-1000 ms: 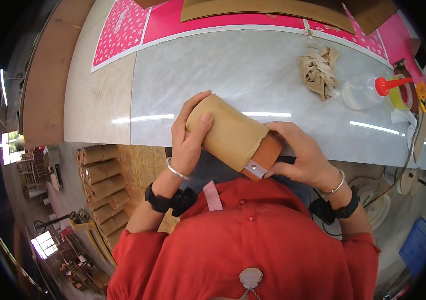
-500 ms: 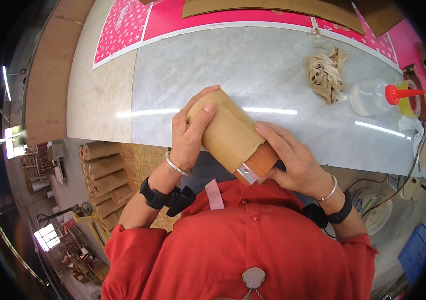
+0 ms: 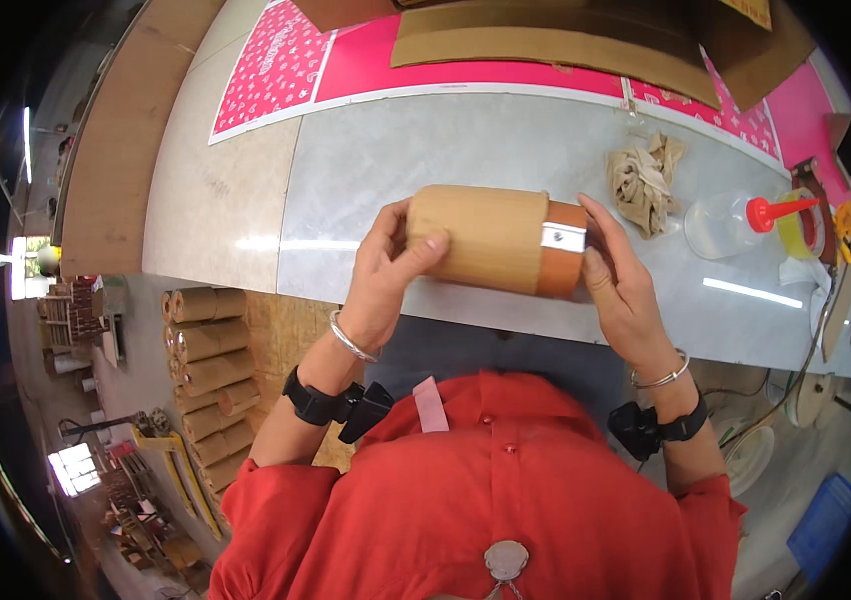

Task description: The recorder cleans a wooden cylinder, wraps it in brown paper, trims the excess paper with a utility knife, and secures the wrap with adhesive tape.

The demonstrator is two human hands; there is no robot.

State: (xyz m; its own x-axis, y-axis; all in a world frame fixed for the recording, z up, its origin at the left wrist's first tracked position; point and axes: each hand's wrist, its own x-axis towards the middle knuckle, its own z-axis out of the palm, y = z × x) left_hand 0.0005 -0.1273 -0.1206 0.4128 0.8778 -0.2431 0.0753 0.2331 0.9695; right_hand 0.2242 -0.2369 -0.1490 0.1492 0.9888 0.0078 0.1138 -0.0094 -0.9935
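The left hand [image 3: 386, 262] is clamped on the left end of the cardboard tube [image 3: 481, 240], thumb on the near face. I cannot see its remaining fingertips; they pass behind the tube. The right hand [image 3: 628, 290] is at the opposite end, fingers and thumb parted around the rim of the orange-brown cylinder [image 3: 559, 275]. I cannot tell from my position whether this hand grips or only touches.

The tube is held in front of the red shirt [image 3: 396, 500], overlapping the near edge of the table [image 3: 396, 140] in my view. I cannot determine its clearance above the surface. The cylinder protrudes from the tube's right end; the rest of it is concealed inside. A bright metal strip [image 3: 564, 237] with a dark spot crosses the exposed part; glare and slight blur obscure its detail. The cardboard box [image 3: 546, 45] beyond is cut off by the upper border.

Compared with half a second ago, I note that the tube has turned from a diagonal to a nearly level position, with the cylinder now pointing right. The right-hand fingers, previously lapped over the tube, are now at the cylinder's end. The crumpled cloth [image 3: 646, 185] remains on the table.
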